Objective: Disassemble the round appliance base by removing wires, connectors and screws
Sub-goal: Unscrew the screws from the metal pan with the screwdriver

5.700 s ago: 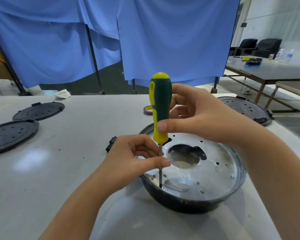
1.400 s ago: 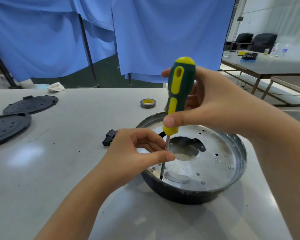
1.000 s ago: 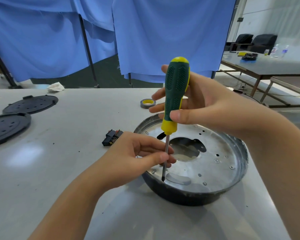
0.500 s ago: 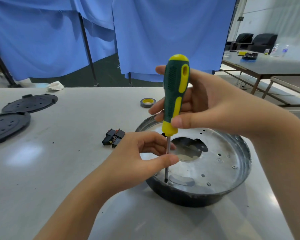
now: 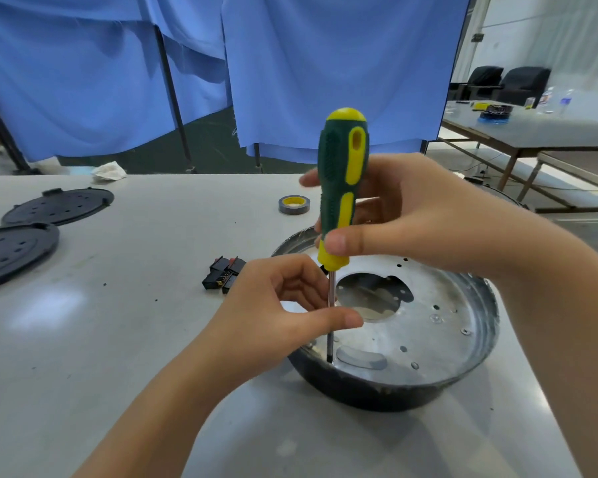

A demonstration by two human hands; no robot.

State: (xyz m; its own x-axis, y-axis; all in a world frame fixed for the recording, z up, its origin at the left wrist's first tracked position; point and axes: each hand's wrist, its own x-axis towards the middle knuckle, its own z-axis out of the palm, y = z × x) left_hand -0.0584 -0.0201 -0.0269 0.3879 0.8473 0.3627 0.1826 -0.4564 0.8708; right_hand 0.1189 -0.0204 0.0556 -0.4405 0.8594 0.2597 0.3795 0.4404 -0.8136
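Observation:
The round appliance base, a black-walled bowl with a shiny metal plate inside, sits on the grey table. A green and yellow screwdriver stands upright with its tip at the plate's near left edge. My right hand grips the handle, thumb on the yellow collar. My left hand pinches the metal shaft between thumb and fingers. The screw under the tip is hidden. Several small screws and holes dot the plate.
A black connector block lies left of the base. A roll of tape is behind it. Two black round covers lie at the far left, crumpled paper at the table's back edge. Blue curtains hang behind.
The handle has turned in my right hand, so the yellow stripe faces a different way. The screwdriver stays upright on the same spot, and my left hand keeps its pinch on the shaft.

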